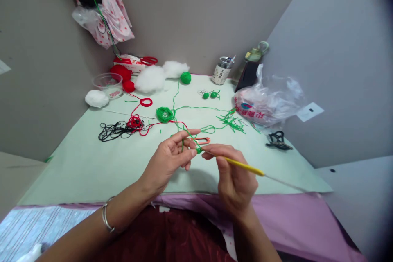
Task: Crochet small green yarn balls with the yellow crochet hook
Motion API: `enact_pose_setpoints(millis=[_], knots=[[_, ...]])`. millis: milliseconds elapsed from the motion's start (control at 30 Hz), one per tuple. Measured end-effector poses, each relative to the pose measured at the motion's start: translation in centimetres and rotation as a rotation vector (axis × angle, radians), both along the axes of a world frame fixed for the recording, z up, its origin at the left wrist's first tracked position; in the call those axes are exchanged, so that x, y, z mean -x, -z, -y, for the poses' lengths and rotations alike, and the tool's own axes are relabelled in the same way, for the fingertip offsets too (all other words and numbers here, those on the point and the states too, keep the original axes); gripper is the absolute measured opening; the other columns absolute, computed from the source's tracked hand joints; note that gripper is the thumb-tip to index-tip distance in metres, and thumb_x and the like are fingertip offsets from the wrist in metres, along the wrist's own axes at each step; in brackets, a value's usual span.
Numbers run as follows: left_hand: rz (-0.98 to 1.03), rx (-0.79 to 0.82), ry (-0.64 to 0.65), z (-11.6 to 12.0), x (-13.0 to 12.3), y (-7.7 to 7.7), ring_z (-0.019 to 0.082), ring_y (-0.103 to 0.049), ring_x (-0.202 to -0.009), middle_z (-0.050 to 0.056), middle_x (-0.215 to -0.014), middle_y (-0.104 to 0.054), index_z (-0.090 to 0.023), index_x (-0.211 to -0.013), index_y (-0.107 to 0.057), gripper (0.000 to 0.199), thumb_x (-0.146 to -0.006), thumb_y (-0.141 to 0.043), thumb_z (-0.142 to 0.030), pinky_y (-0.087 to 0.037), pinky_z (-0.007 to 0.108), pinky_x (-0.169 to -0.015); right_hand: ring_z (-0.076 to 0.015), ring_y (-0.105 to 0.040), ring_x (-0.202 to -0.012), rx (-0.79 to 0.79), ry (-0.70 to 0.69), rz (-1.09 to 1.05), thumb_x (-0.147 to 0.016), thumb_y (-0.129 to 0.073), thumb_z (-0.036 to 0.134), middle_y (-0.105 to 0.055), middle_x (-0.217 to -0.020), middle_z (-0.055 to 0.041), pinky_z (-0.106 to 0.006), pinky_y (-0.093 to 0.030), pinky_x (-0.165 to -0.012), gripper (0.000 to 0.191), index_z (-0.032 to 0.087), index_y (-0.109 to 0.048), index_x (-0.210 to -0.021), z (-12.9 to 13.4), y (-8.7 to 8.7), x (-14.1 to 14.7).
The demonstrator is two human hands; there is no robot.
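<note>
My left hand [172, 155] pinches a small green crochet piece [199, 150] between thumb and fingers, with green yarn running over its index finger. My right hand [235, 174] is closed round a yellow-handled crochet hook [245, 166], whose tip meets the green piece. Just beyond my fingers lies an orange tool [204, 140], partly covered by the left hand. A green yarn coil [165, 114] rests on the table behind my left hand, its strands leading toward the hands.
On the table [123, 163] are tangled black yarn [113, 131], red yarn [135, 122], white stuffing [150, 79], a clear tub [108, 86], green scraps [231, 120], a plastic bag [267, 100], a black claw clip [278, 141] and a pen can [222, 71]. Walls enclose the back and right.
</note>
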State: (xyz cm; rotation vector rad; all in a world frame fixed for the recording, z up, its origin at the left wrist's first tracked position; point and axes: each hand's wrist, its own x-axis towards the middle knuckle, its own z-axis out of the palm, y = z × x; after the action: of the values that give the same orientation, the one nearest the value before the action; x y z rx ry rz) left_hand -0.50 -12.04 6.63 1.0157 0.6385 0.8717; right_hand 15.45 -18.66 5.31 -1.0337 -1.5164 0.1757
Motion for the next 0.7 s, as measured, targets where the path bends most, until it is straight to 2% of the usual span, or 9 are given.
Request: enact_pose_setpoints(millis=[100,267,333,400,467,533,633,700], knots=[[-0.001,0.002,-0.004,0.0,0.0,0.1,0.006,-0.053,-0.059,-0.002,-0.088,-0.061,-0.021,-0.126,-0.074,0.046,-0.081,-0.083,-0.021,-0.045,0.02,-0.055,-0.0193,-0.076,-0.097,-0.094,0.049,0.135,-0.102,-0.05,0.007,-0.077,-0.098,-0.0065,-0.034,-0.064,-0.083,0.027,0.022,-0.067,-0.115,-0.1,0.0,0.4],[0.014,0.017,-0.054,0.6,-0.5,0.3,0.006,-0.052,-0.059,-0.003,-0.083,-0.063,-0.021,-0.124,-0.074,0.046,-0.08,-0.085,-0.02,-0.045,0.019,-0.056,-0.0196,-0.077,-0.097,-0.16,0.148,0.264,-0.1,-0.055,0.006,-0.078,-0.103,-0.0097,-0.032,-0.064,-0.08,0.029,0.021,-0.068,-0.121,-0.2,1.1,1.1],[0.051,0.061,-0.063,0.8,-0.8,0.3,0.005,-0.049,-0.056,-0.004,-0.08,-0.061,-0.02,-0.123,-0.075,0.046,-0.079,-0.087,-0.023,-0.042,0.018,-0.052,-0.0204,-0.076,-0.099,-0.206,0.23,0.343,-0.098,-0.059,0.006,-0.077,-0.109,-0.0102,-0.033,-0.064,-0.079,0.033,0.023,-0.07,-0.125,-0.4,1.9,1.2],[0.114,0.165,-0.006,0.8,-0.9,0.3,0.004,-0.041,-0.051,-0.006,-0.072,-0.056,-0.019,-0.123,-0.075,0.045,-0.08,-0.087,-0.026,-0.038,0.017,-0.049,-0.0216,-0.075,-0.101,-0.26,0.307,0.375,-0.096,-0.063,0.006,-0.076,-0.113,-0.0093,-0.035,-0.064,-0.08,0.037,0.026,-0.072,-0.126,-0.6,2.5,1.3],[0.181,0.285,0.071,0.6,-0.8,0.3,0.001,-0.031,-0.049,-0.007,-0.069,-0.051,-0.017,-0.121,-0.076,0.042,-0.081,-0.086,-0.025,-0.035,0.015,-0.047,-0.0217,-0.075,-0.099,-0.238,0.296,0.301,-0.096,-0.063,0.007,-0.075,-0.112,-0.0079,-0.036,-0.063,-0.08,0.035,0.028,-0.074,-0.123,-0.6,2.4,1.2],[0.231,0.351,0.089,0.3,-0.6,0.3,0.0,-0.025,-0.049,-0.007,-0.07,-0.05,-0.015,-0.117,-0.078,0.037,-0.081,-0.085,-0.021,-0.031,0.013,-0.046,-0.0193,-0.073,-0.09,-0.13,0.208,0.09,-0.099,-0.059,0.008,-0.075,-0.103,-0.0057,-0.035,-0.062,-0.077,0.031,0.027,-0.074,-0.118,-0.6,1.9,1.0],[0.239,0.324,0.065,0.1,-0.5,0.2,0.0,-0.025,-0.048,-0.006,-0.072,-0.052,-0.017,-0.114,-0.08,0.032,-0.082,-0.083,-0.018,-0.032,0.013,-0.046,-0.0151,-0.067,-0.073,-0.005,0.08,-0.274,-0.102,-0.055,0.013,-0.073,-0.089,-0.0016,-0.034,-0.058,-0.073,0.025,0.025,-0.075,-0.107,-0.6,0.8,0.8],[0.209,0.271,0.082,0.3,-0.6,0.1,-0.001,-0.027,-0.048,-0.005,-0.077,-0.055,-0.019,-0.112,-0.081,0.029,-0.083,-0.083,-0.019,-0.034,0.014,-0.046,-0.0156,-0.067,-0.075,0.063,-0.002,-0.372,-0.102,-0.057,0.016,-0.075,-0.092,-0.0025,-0.034,-0.058,-0.072,0.021,0.025,-0.076,-0.103,-0.8,0.4,0.9]])
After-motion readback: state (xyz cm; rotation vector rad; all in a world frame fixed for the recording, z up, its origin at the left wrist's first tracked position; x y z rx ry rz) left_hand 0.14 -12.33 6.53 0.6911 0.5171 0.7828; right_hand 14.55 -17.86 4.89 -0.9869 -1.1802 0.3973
